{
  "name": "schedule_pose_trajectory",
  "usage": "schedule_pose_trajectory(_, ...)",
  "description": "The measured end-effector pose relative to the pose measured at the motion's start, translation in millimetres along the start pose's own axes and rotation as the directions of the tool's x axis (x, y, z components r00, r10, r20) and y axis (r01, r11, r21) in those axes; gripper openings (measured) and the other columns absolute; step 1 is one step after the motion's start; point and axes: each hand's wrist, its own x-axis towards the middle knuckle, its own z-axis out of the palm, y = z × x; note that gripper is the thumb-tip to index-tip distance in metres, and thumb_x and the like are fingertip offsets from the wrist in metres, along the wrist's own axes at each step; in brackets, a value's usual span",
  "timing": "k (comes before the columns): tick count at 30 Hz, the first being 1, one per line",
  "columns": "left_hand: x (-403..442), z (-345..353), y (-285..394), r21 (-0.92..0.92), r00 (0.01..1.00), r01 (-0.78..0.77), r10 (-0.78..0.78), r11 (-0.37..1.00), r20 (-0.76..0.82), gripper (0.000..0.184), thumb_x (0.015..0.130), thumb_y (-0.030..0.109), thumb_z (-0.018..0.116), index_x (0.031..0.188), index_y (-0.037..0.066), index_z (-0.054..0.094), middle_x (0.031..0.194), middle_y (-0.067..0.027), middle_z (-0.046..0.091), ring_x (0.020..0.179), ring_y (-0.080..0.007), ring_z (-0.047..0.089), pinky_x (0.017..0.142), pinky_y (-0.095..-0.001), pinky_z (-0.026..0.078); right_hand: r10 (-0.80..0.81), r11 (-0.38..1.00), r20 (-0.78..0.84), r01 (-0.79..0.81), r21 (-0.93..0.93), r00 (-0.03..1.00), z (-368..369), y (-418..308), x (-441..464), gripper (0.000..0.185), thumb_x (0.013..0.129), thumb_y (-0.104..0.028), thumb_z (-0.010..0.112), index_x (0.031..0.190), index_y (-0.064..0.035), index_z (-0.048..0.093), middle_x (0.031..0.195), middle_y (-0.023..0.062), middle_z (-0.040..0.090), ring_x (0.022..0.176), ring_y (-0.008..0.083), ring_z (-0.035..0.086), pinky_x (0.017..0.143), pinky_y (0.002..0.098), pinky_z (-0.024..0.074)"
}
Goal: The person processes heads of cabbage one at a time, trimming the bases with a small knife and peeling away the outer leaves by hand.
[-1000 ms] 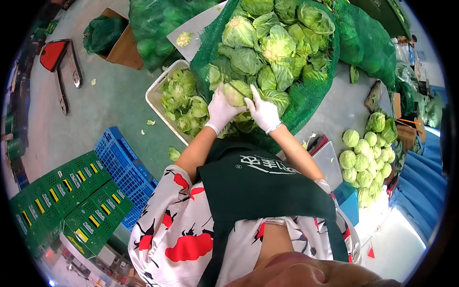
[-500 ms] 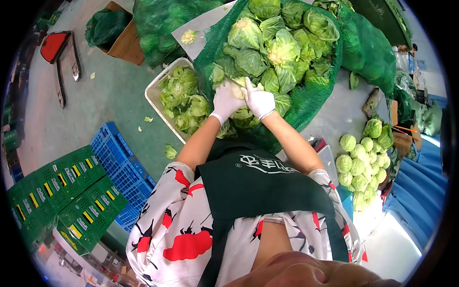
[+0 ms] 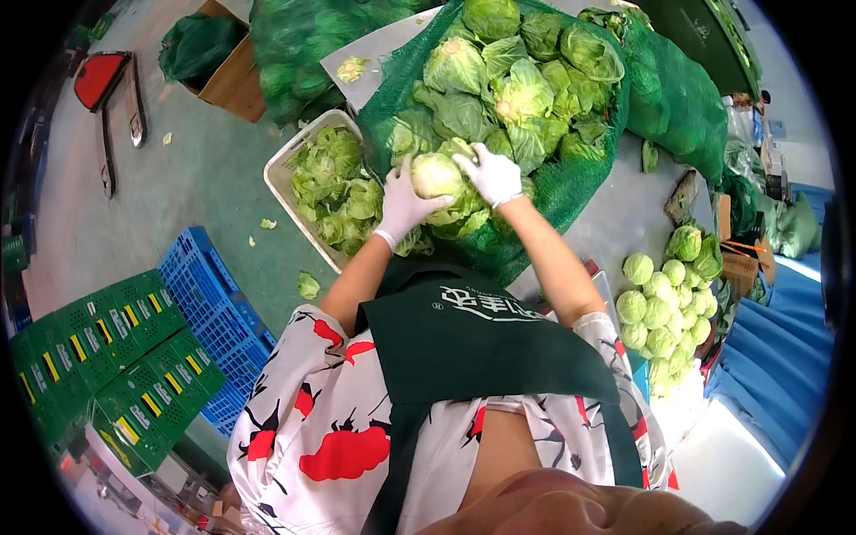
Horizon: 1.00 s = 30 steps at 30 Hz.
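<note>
A pale, partly stripped cabbage (image 3: 437, 176) sits at the near edge of a green mesh sack (image 3: 584, 198), between my two white-gloved hands. My left hand (image 3: 406, 201) cups its left side, thumb toward me and fingers beyond. On the other side my right hand (image 3: 492, 176) has its fingers bent over the cabbage's loosened outer leaves, gripping at the upper right. Green outer leaves (image 3: 468, 214) spread below the pale head. More whole cabbages (image 3: 524, 94) fill the opened sack behind my hands.
A white crate (image 3: 287, 183) of trimmed leaves stands left of the sack. Bare cabbages (image 3: 664, 312) are piled on the right. Full mesh sacks (image 3: 673, 94) lie beyond. Blue pallets (image 3: 209, 299) and green crates (image 3: 80, 343) stand at lower left; a pallet jack (image 3: 105, 85) is farther off.
My hands were close together over the cabbage; they have moved apart to its two sides. The pale head now shows between them, with its outer leaves spread.
</note>
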Motion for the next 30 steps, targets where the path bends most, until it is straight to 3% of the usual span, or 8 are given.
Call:
schedule_pose_trajectory(4, -2.9, 34.9, -24.8, -0.314, 0.936, 0.347, -0.346, 0.884, 0.058, 0.125, 0.063, 0.056, 0.088, 0.15, -0.008, 0.025, 0.135, -0.034, 0.049, 0.126, -0.0365, 0.053, 0.105, -0.0411, 0.044, -0.107, 0.988, -0.256, 0.131, 0.079, 0.961, 42.7, -12.6, -13.5, 0.033, 0.088, -0.042, 0.067, 0.1, -0.0105, 0.063, 0.077, 0.0155, 0.071, 0.068, 0.0337, 0.069, 0.061, 0.0445, 0.0542)
schedule_pose_trajectory(10, -0.6, 36.7, -54.3, -0.736, 0.959, 0.281, -0.203, 0.616, 0.196, 0.097, 0.065, 0.034, 0.093, 0.133, -0.01, 0.039, 0.123, -0.0188, 0.061, 0.11, -0.0242, 0.063, 0.094, -0.0346, 0.052, -0.163, 0.983, -0.377, 0.183, 0.017, 0.912, 12.5, -10.2, -37.3, 0.033, 0.089, -0.041, 0.069, 0.083, -0.0088, 0.065, 0.067, 0.0141, 0.068, 0.06, 0.0329, 0.068, 0.053, 0.0386, 0.0533)
schedule_pose_trajectory(12, -12.2, 16.2, -40.4, -0.651, 0.982, 0.191, -0.144, 0.734, 0.125, 0.101, 0.063, 0.036, 0.093, 0.137, -0.007, 0.038, 0.125, -0.0182, 0.058, 0.113, -0.027, 0.062, 0.096, -0.0368, 0.051, 0.056, 0.997, -0.278, -0.068, -0.034, 0.959, 1.0, 33.8, -21.2, 0.032, 0.092, -0.041, 0.064, 0.086, -0.0091, 0.063, 0.068, 0.0148, 0.068, 0.06, 0.0328, 0.068, 0.054, 0.0406, 0.0539)
schedule_pose_trajectory(15, -21.9, -5.3, -12.4, -0.063, 0.996, -0.01, 0.004, 0.998, -0.084, 0.107, 0.061, 0.041, 0.091, 0.142, -0.004, 0.037, 0.129, -0.0193, 0.053, 0.118, -0.0323, 0.058, 0.098, -0.0405, 0.05, 0.066, 0.98, -0.285, -0.116, -0.163, 0.956, 7.1, 92.3, -13.7, 0.047, 0.094, -0.053, 0.057, 0.103, -0.0077, 0.066, 0.071, 0.0159, 0.069, 0.057, 0.0333, 0.067, 0.052, 0.0422, 0.0536)
schedule_pose_trajectory(18, -11.1, -5.2, 2.3, -0.052, 0.999, 0.044, -0.043, 0.998, 0.005, 0.112, 0.059, 0.046, 0.089, 0.144, -0.004, 0.036, 0.131, -0.0227, 0.048, 0.121, -0.0368, 0.054, 0.099, -0.0432, 0.049, 0.093, 0.992, -0.16, -0.105, -0.07, 0.983, -38.1, 8.7, -42.6, 0.052, 0.096, -0.052, 0.055, 0.121, -0.0065, 0.062, 0.07, 0.0158, 0.069, 0.056, 0.0329, 0.067, 0.052, 0.0415, 0.0528)
schedule_pose_trajectory(20, -6.2, -1.8, 6.9, 0.002, 0.999, 0.035, -0.035, 0.999, 0.011, 0.114, 0.058, 0.048, 0.089, 0.144, -0.004, 0.036, 0.129, -0.0232, 0.05, 0.12, -0.0369, 0.055, 0.098, -0.0429, 0.049, -0.161, 0.986, -0.22, 0.149, -0.07, 0.962, -12.4, -8.2, -52.5, 0.059, 0.098, -0.049, 0.052, 0.138, -0.0046, 0.052, 0.067, 0.0146, 0.068, 0.053, 0.0323, 0.065, 0.049, 0.0413, 0.0508)
schedule_pose_trajectory(23, -3.5, -4.6, 12.2, 0.028, 0.997, 0.063, -0.064, 0.998, 0.048, 0.109, 0.057, 0.049, 0.088, 0.138, -0.005, 0.04, 0.126, -0.0246, 0.051, 0.118, -0.0386, 0.055, 0.097, -0.0436, 0.05, -0.239, 0.971, -0.105, 0.235, -0.048, 0.965, 26.1, -16.5, -47.9, 0.063, 0.101, -0.044, 0.049, 0.149, -0.0039, 0.04, 0.064, 0.015, 0.067, 0.05, 0.0335, 0.063, 0.049, 0.0441, 0.05)
schedule_pose_trajectory(30, 3.3, -5.4, 14.2, 0.044, 0.994, 0.058, -0.062, 0.997, 0.087, 0.105, 0.057, 0.048, 0.087, 0.135, -0.004, 0.04, 0.126, -0.0253, 0.049, 0.119, -0.0411, 0.052, 0.098, -0.0444, 0.049, -0.297, 0.949, -0.107, 0.28, -0.143, 0.949, 58.7, -11.3, -24.5, 0.059, 0.102, -0.042, 0.044, 0.148, -0.0056, 0.041, 0.066, 0.0158, 0.066, 0.054, 0.0337, 0.064, 0.05, 0.0456, 0.0508)
